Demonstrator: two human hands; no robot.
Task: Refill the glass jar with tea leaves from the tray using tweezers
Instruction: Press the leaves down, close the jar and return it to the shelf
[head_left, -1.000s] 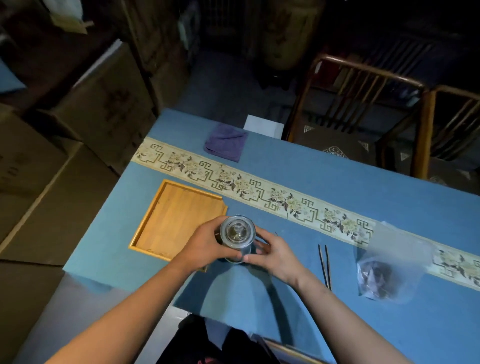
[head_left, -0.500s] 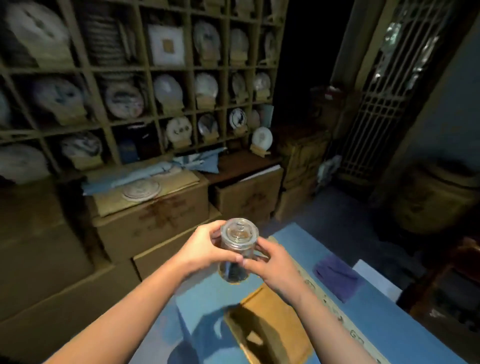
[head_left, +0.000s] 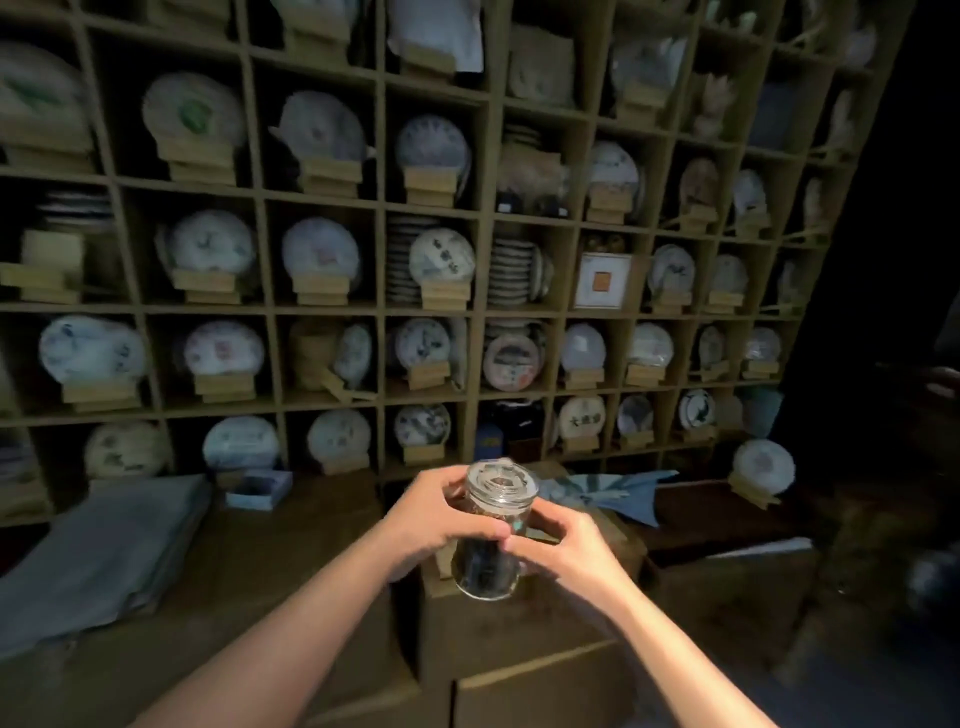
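While two hands grip, left hand (head_left: 436, 514), right hand (head_left: 558, 545), one lidded glass jar (head_left: 491, 540)

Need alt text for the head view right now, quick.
Both hands, left and right, hold a lidded glass jar of dark tea leaves up before a wall of shelves displaying wrapped round discs on stands.

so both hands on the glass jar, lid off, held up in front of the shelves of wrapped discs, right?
Not quite: the lid is on. The head view shows the clear lid seated on the glass jar. The rest holds: left hand and right hand both grip it, held up before the shelves of wrapped discs.
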